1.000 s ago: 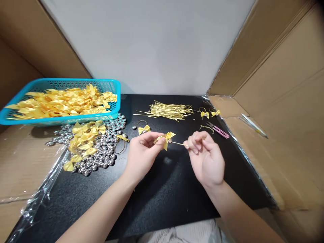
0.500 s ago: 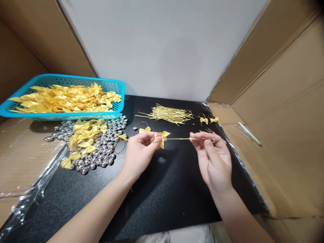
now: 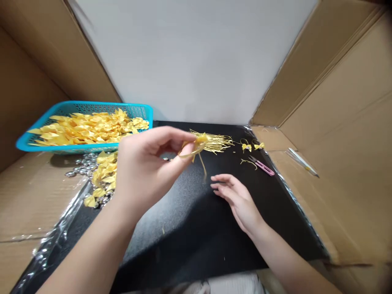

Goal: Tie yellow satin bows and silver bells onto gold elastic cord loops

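My left hand [image 3: 153, 167], raised over the table, pinches a yellow ribbon bow [image 3: 201, 139] with a loop of gold cord [image 3: 187, 155] on it. A loose cord end dangles below the bow. My right hand [image 3: 235, 200] is lower and to the right, fingers apart and holding nothing. Behind the bow lies a bundle of gold cords [image 3: 220, 143]. Pink thread snips [image 3: 263, 166] rest right of my right hand, beside a few cord scraps [image 3: 248, 164].
A turquoise basket [image 3: 23, 143] of yellow bows stands at the back left. Silver beads [image 3: 85, 165] and loose yellow bows [image 3: 104, 171] lie before it, partly behind my left hand. Two finished-looking looped bows [image 3: 246, 146] sit at the back right. Cardboard walls [image 3: 343, 122] flank the black table [image 3: 190, 245].
My right hand has let go of the cord end and moved down and left, uncovering the thread snips. My left hand has lifted the bow up, and the cord now hangs free.
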The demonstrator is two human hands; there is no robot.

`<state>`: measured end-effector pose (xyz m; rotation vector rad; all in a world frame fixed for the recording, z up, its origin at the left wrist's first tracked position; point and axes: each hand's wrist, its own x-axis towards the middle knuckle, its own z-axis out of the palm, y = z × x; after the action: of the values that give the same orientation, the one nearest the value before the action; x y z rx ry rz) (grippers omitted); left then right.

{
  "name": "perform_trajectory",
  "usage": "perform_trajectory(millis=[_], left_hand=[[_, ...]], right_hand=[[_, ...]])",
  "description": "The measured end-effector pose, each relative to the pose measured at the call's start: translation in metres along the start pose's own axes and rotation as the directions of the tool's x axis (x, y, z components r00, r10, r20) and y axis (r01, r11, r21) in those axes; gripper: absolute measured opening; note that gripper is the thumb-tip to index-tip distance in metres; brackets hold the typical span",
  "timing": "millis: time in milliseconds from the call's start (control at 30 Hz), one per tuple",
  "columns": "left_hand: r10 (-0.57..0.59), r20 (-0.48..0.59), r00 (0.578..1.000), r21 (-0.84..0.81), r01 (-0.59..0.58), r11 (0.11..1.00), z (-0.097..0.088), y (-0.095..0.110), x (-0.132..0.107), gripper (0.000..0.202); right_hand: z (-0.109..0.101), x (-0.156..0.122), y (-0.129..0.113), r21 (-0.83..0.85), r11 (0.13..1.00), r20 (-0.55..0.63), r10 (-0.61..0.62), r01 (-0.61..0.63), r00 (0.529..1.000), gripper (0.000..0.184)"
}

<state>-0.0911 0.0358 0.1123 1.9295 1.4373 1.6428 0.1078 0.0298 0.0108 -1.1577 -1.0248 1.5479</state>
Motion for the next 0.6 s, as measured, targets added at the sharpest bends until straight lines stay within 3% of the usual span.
perform_trajectory(millis=[100,167,233,300,367,433,500,600], left_hand=[[0.266,0.007,0.964,0.138,-0.264,0.955,-0.014,0.027,0.034,0.010],[0.423,0.097,0.901,0.196,-0.434,0.879,-0.016,0.035,0.059,0.012],[0.456,0.146,0.878,0.205,-0.478,0.854,-0.013,0.031,0.083,0.013],[0.452,0.306,0.838,0.184,-0.518,0.835,-0.005,0.019,0.101,0.011],[0.414,0.284,0.865,0.177,-0.471,0.864,0.004,0.004,0.112,0.013],[0.409,0.359,0.839,0.131,-0.479,0.868,0.013,-0.008,0.115,0.014],[0.411,0.363,0.836,0.099,-0.473,0.875,0.020,-0.014,0.113,0.018],[0.404,0.394,0.825,0.096,-0.475,0.875,0.029,-0.014,0.108,0.016]], right_hand=[[0.005,0.004,-0.012,-0.104,0.987,0.019,-0.123,0.125,0.992,0.043],[0.009,0.010,-0.026,-0.131,0.963,0.086,-0.225,0.235,0.971,0.045],[0.013,0.019,-0.041,-0.134,0.923,0.142,-0.341,0.360,0.929,0.044],[0.017,0.030,-0.055,-0.127,0.876,0.149,-0.446,0.465,0.882,0.044],[0.022,0.044,-0.065,-0.122,0.842,0.128,-0.511,0.525,0.850,0.044],[0.028,0.060,-0.071,-0.143,0.834,0.142,-0.516,0.534,0.845,0.049],[0.036,0.077,-0.074,-0.150,0.828,0.161,-0.519,0.541,0.839,0.053],[0.050,0.099,-0.073,-0.230,0.773,0.137,-0.576,0.591,0.806,0.044]])
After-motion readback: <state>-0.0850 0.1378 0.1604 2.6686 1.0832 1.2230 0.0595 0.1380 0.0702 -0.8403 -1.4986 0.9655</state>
